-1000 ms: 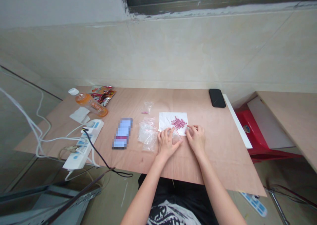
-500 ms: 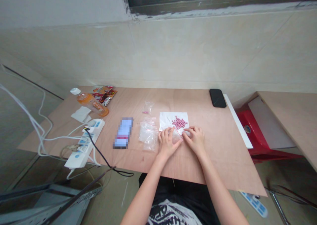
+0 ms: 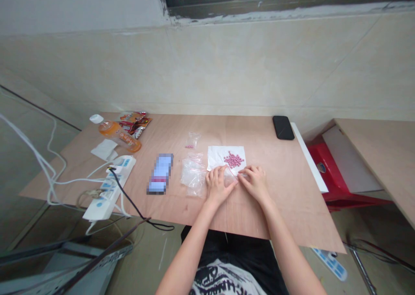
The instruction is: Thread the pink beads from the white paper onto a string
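Note:
Between my hands lies a small clear zip bag (image 3: 231, 177) with a pink seal line, at the near edge of a white paper sheet (image 3: 214, 153). My left hand (image 3: 218, 184) closes on the bag's left side, and my right hand (image 3: 256, 181) grips its right end by the fingertips. Just beyond, a heap of small pink beads (image 3: 233, 159) rests on the paper. Left of my left hand is a pile of clear zip bags (image 3: 193, 176). Farther back lies another zip bag (image 3: 193, 140) with a few pink beads inside.
To the left are a phone with a blurred screen (image 3: 160, 174), a white power strip (image 3: 110, 189) with cables, an orange drink bottle (image 3: 118, 136), snack packets (image 3: 136, 123) and a tissue (image 3: 104, 149). A black phone (image 3: 283, 127) lies at the back right, near a red stool (image 3: 327, 169).
The view has shifted very slightly. Both hands stay at the zip bag in nearly the same pose, and the beads and the other bags have not moved.

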Tool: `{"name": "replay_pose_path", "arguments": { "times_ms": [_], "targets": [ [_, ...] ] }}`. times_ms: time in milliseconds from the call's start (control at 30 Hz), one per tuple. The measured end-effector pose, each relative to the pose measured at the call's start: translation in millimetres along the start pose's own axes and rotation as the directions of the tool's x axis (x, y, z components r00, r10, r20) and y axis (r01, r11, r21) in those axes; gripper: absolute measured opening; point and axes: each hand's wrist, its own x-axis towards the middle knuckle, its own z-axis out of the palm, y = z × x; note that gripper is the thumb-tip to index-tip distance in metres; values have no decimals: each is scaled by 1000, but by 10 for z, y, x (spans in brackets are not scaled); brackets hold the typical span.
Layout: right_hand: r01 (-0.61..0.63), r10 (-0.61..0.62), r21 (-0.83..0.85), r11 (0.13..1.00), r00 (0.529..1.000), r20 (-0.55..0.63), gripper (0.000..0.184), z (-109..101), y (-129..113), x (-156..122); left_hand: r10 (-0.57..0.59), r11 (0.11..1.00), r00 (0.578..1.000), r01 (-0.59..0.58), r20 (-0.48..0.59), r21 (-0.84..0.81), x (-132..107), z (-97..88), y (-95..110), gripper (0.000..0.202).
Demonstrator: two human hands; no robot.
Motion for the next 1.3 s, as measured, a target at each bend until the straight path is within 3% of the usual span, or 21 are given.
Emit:
{"name": "replay_pose_path", "arguments": {
  "times_ms": [200,400,567,700,867,1033,1300],
  "targets": [
    [-11,11,2,1000,1000,29,16,2,5,-2,-5,1000,1000,5,11,3,1,-3,0,62],
    [-58,58,223,973,998,5,23,-3,24,54,3,1000,1000,-3,9,-11,-1,13,-18,64],
    [-4,-20,319,948,997,70,25,34,11,124,-4,1000,1000,4,10,-13,0,1,-10,63],
    [-5,-4,291,957,999,32,26,78,51,176,-14,1000,1000,14,11,-12,1,-7,-1,61],
    [-70,79,126,990,995,-66,20,107,97,272,-24,1000,1000,24,14,-15,1,1,-7,62],
    [-38,38,-4,999,998,-59,16,120,51,340,-24,1000,1000,24,12,-20,5,12,-16,63],
    [-33,32,-14,999,998,-54,15,152,53,339,-18,1000,1000,18,8,-9,6,17,-19,63]
  ]
}}
